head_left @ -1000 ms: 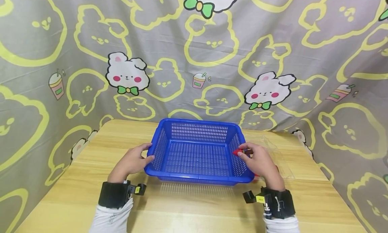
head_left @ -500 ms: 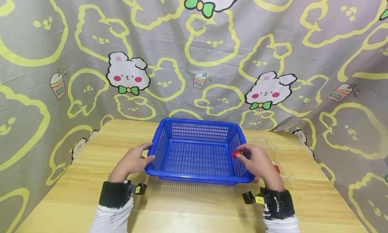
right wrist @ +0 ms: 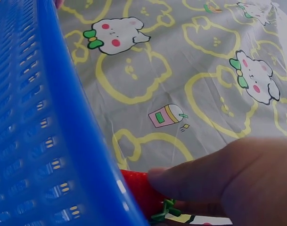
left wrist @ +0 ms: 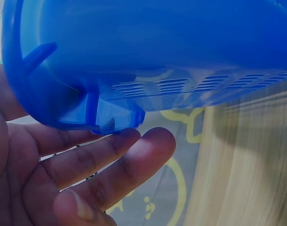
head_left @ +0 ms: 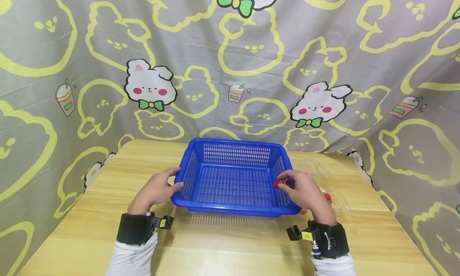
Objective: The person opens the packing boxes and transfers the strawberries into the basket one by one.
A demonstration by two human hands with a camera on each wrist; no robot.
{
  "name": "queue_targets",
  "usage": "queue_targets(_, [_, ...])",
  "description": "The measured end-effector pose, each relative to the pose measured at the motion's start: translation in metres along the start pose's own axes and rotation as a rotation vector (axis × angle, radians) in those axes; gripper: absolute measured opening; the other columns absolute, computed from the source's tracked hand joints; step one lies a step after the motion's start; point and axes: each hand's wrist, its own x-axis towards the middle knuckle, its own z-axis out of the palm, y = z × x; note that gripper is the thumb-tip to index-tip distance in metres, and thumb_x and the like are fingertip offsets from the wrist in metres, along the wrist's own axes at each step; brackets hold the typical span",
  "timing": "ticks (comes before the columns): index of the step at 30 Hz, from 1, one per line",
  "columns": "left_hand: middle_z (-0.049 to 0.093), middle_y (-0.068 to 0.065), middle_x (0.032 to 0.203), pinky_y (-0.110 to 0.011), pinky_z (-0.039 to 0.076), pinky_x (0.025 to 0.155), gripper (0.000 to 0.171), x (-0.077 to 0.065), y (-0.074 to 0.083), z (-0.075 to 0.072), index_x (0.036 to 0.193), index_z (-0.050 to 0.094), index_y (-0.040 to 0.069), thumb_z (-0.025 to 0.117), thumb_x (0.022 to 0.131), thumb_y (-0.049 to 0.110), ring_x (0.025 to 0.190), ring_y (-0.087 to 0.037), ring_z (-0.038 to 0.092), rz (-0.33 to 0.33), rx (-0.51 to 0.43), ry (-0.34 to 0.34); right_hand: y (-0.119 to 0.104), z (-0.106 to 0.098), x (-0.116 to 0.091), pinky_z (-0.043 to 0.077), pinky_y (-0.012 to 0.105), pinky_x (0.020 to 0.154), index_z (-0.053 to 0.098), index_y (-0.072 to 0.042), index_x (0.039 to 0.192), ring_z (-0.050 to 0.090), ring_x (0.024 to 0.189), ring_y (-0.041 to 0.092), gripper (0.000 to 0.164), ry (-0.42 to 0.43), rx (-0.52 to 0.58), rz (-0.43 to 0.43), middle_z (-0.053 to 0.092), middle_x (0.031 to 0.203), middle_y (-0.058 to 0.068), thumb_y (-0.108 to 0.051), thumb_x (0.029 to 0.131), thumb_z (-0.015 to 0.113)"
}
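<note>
On a wooden table, a person's left hand gripped the left rim of a blue basket; the right hand pinched a red strawberry at the basket's right rim. A clear container lay farther right.

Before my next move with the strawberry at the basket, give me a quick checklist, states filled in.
1. Strawberry secure: ok, pinched in the right hand.
2. Strawberry inside the basket's outline: ok in the head view, near the right wall.
3. Basket steadied: ok, left hand at the left rim.
4. Right hand clear of the basket: not ok, it reaches over the right rim.
5. Strawberry clear of the wall: cannot tell.
6. Red items at the clear tray counted: cannot tell, partly hidden.
</note>
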Motion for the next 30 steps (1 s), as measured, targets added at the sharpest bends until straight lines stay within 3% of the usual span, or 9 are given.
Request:
queue_targets(12, [0.05,-0.032,0.132,-0.053,0.057,0.079,0.055,0.0001,-0.0001,-0.0008,0.14,0.036,-0.005,0.057,0.094,0.019,0.096,-0.038,0.065,0.011,-0.005,0.003,-0.001,0.0016,0.0006,0.058,0.045,0.075,0.068,-0.01,0.099,0.059,0.081,0.022,0.015,-0.059,-0.038,-0.092,0.066,0.094,0.008,-0.009,0.084,0.071])
queue_targets(30, [0.05,-0.032,0.132,-0.053,0.056,0.079,0.056,-0.0008,0.0019,-0.0014,0.141,0.035,-0.004,0.057,0.095,0.019,0.096,-0.038,0.065,-0.001,-0.012,-0.009,-0.0034,0.0021,0.0003,0.058,0.044,0.075,0.069,-0.009,0.096,0.059,0.081,0.022,0.012,-0.078,-0.059,-0.103,0.067,0.093,0.007,-0.008,0.084,0.071])
